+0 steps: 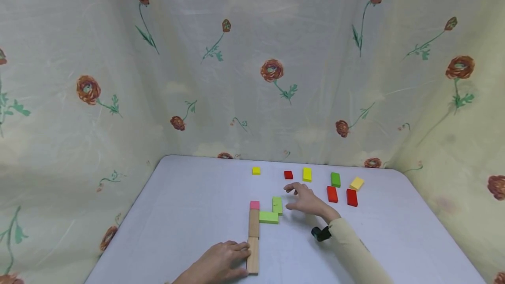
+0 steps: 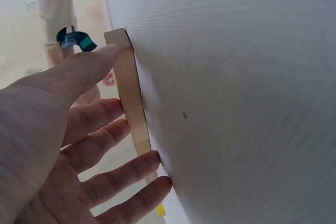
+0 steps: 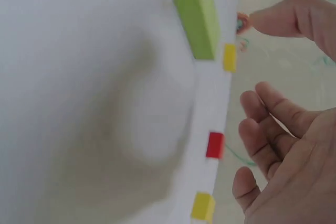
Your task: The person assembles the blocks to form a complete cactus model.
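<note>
Left hand (image 1: 217, 261): fingers relaxed, touching the near plain-wood rectangular block (image 1: 254, 258); light pressure should keep it aligned.
Right hand (image 1: 305, 200): holding nothing, thumb and fingers apart, just right of the two light-green rectangular blocks (image 1: 269, 218); best lifted clear of them.
Pink square-topped block (image 1: 254, 205): beyond the far plain-wood rectangular block (image 1: 254, 225); best left flush.

Your left hand (image 1: 221, 260) touches the left side of the nearer wooden block (image 1: 254, 257), while your right hand (image 1: 308, 201) hovers beside two light-green blocks (image 1: 269, 218).
</note>
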Tool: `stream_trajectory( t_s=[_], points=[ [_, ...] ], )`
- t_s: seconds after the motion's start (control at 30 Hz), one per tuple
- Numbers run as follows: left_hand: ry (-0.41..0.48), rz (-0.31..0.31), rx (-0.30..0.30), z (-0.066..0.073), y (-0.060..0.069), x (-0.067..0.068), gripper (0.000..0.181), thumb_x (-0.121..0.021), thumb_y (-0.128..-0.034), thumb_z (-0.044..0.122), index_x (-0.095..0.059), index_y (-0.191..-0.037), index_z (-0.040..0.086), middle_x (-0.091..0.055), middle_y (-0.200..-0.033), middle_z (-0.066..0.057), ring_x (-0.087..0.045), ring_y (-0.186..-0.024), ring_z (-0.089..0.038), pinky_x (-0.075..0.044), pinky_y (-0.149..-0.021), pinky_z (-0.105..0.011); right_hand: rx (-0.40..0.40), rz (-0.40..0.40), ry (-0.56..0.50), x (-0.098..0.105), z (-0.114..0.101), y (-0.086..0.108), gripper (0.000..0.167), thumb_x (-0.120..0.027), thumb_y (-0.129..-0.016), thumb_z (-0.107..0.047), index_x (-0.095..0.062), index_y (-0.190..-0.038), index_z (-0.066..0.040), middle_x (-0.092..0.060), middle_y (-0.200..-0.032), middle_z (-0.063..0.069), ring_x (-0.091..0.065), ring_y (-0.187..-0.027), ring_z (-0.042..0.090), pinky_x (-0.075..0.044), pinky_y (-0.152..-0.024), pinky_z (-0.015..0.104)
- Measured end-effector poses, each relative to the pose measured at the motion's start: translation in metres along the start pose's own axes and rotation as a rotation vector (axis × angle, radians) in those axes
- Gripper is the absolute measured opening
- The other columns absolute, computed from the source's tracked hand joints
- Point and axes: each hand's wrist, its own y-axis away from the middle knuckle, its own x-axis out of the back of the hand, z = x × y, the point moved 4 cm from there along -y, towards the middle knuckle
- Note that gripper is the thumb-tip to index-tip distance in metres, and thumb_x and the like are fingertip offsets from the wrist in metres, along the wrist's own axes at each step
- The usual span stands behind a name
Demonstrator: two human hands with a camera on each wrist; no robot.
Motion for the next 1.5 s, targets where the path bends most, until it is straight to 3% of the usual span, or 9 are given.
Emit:
stream_trajectory(
  t_s=[0.2,0.5,0.67,0.83,1.03,1.5],
  points=[
    [0.011,-0.008,0.012,0.0,0.001,0.002,0.05,-0.062,-0.0888,0.05,-0.065,-0.126,0.018,-0.061,-0.133,0.001,-0.062,-0.114,-0.016,-0.053,-0.09,-0.031,0.006,0.026,-0.121,0.027,0.018,0.005,0.052,-0.069,-0.086,-0.013,-0.048,-0.134,-0.016,-0.049,-0.133,0.008,-0.041,-0.121,0.028,-0.047,-0.093,0.045],
    [0.021,-0.028,0.028,-0.001,0.001,0.002,0.05,-0.061,-0.0886,0.052,-0.065,-0.126,0.019,-0.062,-0.132,0.002,-0.062,-0.113,-0.015,-0.053,-0.09,-0.031,-0.002,0.047,-0.129,0.066,0.061,0.016,0.053,-0.063,-0.09,-0.011,-0.042,-0.138,-0.005,-0.043,-0.139,0.021,-0.037,-0.124,0.04,-0.045,-0.095,0.053],
    [0.02,-0.021,0.023,-0.001,0.001,0.002,0.05,-0.062,-0.0882,0.052,-0.065,-0.126,0.018,-0.062,-0.131,0.002,-0.063,-0.112,-0.015,-0.053,-0.09,-0.03,-0.079,0.064,-0.12,0.081,0.09,0.024,0.056,-0.062,-0.09,-0.013,-0.04,-0.141,-0.004,-0.039,-0.141,0.024,-0.035,-0.125,0.042,-0.041,-0.097,0.061],
    [0.018,-0.023,0.02,-0.001,0.001,0.001,0.051,-0.061,-0.0887,0.052,-0.065,-0.126,0.018,-0.062,-0.132,0.002,-0.063,-0.112,-0.015,-0.053,-0.089,-0.031,-0.118,0.062,-0.109,0.085,0.11,0.029,0.058,-0.062,-0.09,-0.016,-0.039,-0.142,-0.002,-0.038,-0.141,0.025,-0.035,-0.124,0.042,-0.043,-0.094,0.055],
    [0.02,-0.019,0.011,-0.001,0.0,0.001,0.051,-0.061,-0.0886,0.052,-0.065,-0.126,0.018,-0.062,-0.131,0.002,-0.063,-0.111,-0.015,-0.053,-0.088,-0.03,-0.139,0.056,-0.13,0.084,0.123,0.032,0.06,-0.063,-0.091,-0.018,-0.037,-0.143,-0.003,-0.035,-0.143,0.026,-0.035,-0.125,0.044,-0.041,-0.097,0.058],
    [0.031,-0.03,0.026,0.001,-0.001,-0.001,0.05,-0.063,-0.0878,0.052,-0.065,-0.126,0.019,-0.062,-0.131,0.004,-0.063,-0.11,-0.015,-0.054,-0.087,-0.03,-0.136,0.054,-0.081,0.083,0.13,0.029,0.06,-0.064,-0.088,-0.011,-0.04,-0.142,0.002,-0.039,-0.139,0.03,-0.042,-0.116,0.042,-0.043,-0.096,0.054]
  ],
)
